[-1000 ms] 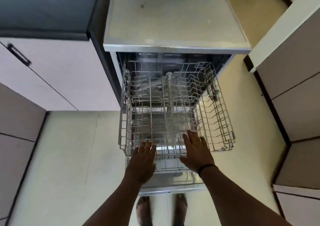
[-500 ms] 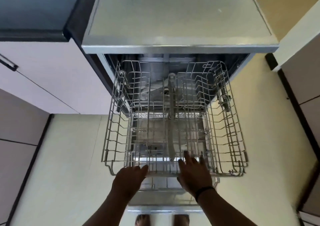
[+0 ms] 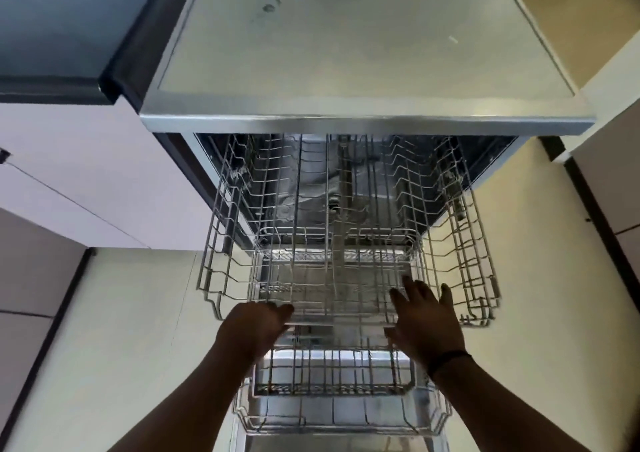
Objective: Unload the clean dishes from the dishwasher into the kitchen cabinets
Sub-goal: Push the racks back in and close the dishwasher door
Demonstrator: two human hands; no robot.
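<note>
Left hand (image 3: 254,327) fingers curled over upper rack (image 3: 479,264) front rail; right hand (image 3: 427,316) fingers spread flat on it. Push evenly, both sides, avoid skewing

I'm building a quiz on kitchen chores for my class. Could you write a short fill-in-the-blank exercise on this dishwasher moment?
1. Both hands are at the front edge of the ____ rack.
2. The black wristband is on the ____ hand.
3. The left hand has its fingers ____ at the rack's front rail.
4. The number of dishes visible in the lower rack is ____.

Missing words: upper; right; curled; zero
</note>
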